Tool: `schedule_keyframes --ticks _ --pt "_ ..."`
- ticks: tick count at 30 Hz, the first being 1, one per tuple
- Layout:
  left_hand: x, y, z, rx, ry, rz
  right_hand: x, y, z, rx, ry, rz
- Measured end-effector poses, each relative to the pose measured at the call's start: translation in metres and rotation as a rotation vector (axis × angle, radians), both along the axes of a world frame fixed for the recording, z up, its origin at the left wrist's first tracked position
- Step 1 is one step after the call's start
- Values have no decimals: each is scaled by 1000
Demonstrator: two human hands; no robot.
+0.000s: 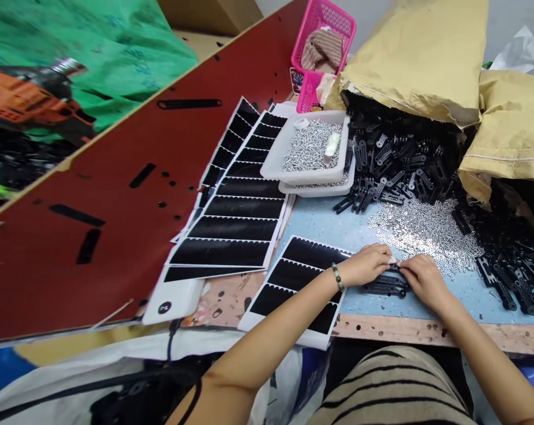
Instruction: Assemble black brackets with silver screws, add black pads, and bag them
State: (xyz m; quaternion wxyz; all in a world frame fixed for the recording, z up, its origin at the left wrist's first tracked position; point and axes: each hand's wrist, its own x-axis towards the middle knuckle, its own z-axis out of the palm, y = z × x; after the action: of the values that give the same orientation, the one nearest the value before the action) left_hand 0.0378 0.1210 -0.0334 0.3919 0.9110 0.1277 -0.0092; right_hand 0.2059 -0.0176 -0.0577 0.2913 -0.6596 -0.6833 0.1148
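Observation:
My left hand point(369, 264), with a beaded bracelet at its wrist, reaches in over the blue work surface with its fingers pinched together. Facing it, my right hand point(423, 280) is also closed in a pinch, and the fingertips of both almost meet. Something white shows at the left fingertips, and a small dark piece lies between the hands, too covered to name. Just below them are several long black plastic parts point(384, 285) side by side. A sheet of black stickers point(293, 277) with scalloped edges lies under my left forearm.
Beyond the hands spreads a heap of small silver screws and nuts point(430, 230). Black plastic parts point(395, 159) spill from yellow sacks point(421, 59). Stacked white tubs point(273, 162) of screws stand beside more sticker sheets point(235, 203). A red board point(129, 236) slants along the left.

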Motion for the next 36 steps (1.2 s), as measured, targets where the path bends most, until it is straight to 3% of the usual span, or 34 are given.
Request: schedule_keyframes --ticks 5,7,9,11,13,16,18,20,21,24,26,29,32,34,36 --pt "-5 -3 6 -10 9 -13 28 90 10 105 -51 -271" --pt "-9 -4 10 3 13 -7 32 125 13 37 -127 -285" --pt "-10 -1 16 65 -28 51 31 142 16 -14 -168 -264" --pt "-6 7 24 201 -116 212 28 138 20 -6 -172 -232" --pt "4 17 30 354 -184 371 25 117 24 56 -130 -141" --pt "29 27 30 402 -117 358 35 78 29 129 -21 60" --pt "43 27 26 331 -22 305 60 62 29 136 24 -43" --pt "51 23 22 240 19 298 98 56 27 146 21 -415" --pt "53 20 20 180 10 310 118 56 25 130 9 -505" --pt "54 14 21 -28 -62 372 167 65 18 73 -1 -530" --pt "52 11 24 -87 -118 420 179 70 15 55 4 -504" --pt "50 10 30 -72 -168 439 169 65 18 69 20 -481" --pt "50 7 30 -204 -131 413 134 51 29 113 122 -436" --pt "52 4 29 -323 -100 421 101 45 36 125 372 -306" --pt "54 -1 29 -327 -96 453 69 44 41 113 607 -237"
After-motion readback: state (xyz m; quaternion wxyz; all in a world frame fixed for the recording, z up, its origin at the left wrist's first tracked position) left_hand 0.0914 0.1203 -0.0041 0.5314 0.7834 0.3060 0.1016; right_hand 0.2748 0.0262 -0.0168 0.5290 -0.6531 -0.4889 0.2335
